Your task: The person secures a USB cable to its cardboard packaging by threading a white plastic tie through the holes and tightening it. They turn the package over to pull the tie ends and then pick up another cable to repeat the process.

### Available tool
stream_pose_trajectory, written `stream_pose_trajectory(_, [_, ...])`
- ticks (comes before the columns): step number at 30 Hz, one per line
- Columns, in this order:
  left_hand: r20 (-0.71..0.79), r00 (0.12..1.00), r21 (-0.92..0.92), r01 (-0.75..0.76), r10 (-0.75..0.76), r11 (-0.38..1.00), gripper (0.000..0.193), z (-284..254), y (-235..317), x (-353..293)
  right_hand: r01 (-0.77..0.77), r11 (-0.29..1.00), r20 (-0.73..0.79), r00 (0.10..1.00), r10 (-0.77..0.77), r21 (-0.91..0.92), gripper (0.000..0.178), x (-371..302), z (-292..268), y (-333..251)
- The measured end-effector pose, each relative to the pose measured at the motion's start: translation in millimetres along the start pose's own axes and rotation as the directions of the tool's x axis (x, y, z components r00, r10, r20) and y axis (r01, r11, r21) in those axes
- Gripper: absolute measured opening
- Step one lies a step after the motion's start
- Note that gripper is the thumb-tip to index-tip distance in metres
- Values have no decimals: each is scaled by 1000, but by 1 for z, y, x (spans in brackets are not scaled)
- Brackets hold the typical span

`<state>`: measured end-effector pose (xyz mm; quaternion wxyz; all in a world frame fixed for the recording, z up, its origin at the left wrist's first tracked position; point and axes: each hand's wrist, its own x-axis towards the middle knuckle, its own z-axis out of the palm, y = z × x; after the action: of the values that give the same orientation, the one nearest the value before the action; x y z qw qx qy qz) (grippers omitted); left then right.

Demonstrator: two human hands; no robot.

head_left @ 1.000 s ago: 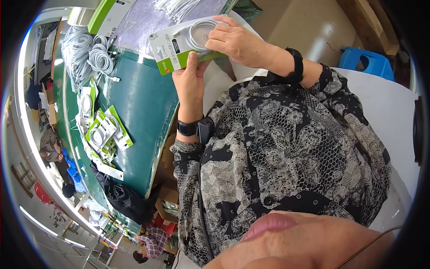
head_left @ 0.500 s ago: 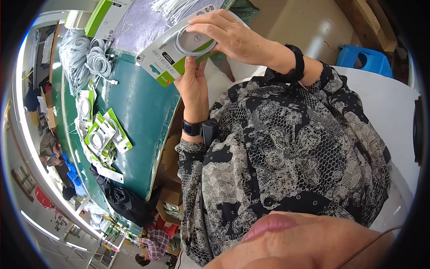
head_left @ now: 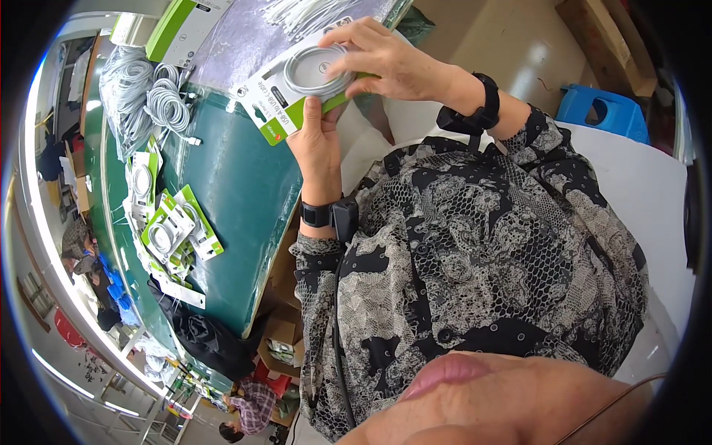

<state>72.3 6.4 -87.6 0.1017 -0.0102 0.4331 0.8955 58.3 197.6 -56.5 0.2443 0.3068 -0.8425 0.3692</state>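
Note:
A white-and-green cardboard packaging card [head_left: 276, 119] is held tilted over the near edge of the green table. A coil of pale grey cable [head_left: 290, 76] lies against the face of this card. My left hand [head_left: 317, 144] grips the card's lower edge, thumb on the front and the other fingers mostly hidden behind it. From the right, my right hand [head_left: 389, 65] has its fingers curled over the right side of the coil. Part of the card is hidden behind that hand.
Several carded cables [head_left: 169, 228] are heaped on the green table [head_left: 241, 193]. Further back lie bagged grey cables [head_left: 124, 96] and loose coils [head_left: 169, 104]. Thin white strips [head_left: 308, 13] spread beyond the card, near a green-and-white box [head_left: 185, 33]. A blue stool [head_left: 604, 113] stands right.
The card and both hands have shifted slightly. My right fingers have moved across the coil, from its upper rim to its right side. The left hand keeps its grip on the card.

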Motion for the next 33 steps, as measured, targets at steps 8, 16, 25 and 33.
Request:
stream_pose_trajectory(8, [34, 999, -2, 27, -27, 1000, 43, -7, 2, 1, 42, 985, -29, 998, -47, -168, 18, 7, 1, -4])
stream_pose_trajectory(16, [0, 1000, 61, -4, 4, 998, 38, -13, -1, -4, 61, 985, -37, 997, -68, -161, 20, 8, 15, -10])
stream_pose_trajectory(25, [-217, 973, 117, -51, 75, 992, 34, -39, 25, -25, -83, 995, -13, 996, 84, 57, 16, 28, 9, 36])
stream_pose_trajectory(33, [-318, 940, 78, -101, 121, 992, 33, -49, 34, -19, -127, 972, 15, 991, 132, -198, 5, 49, 21, 95])
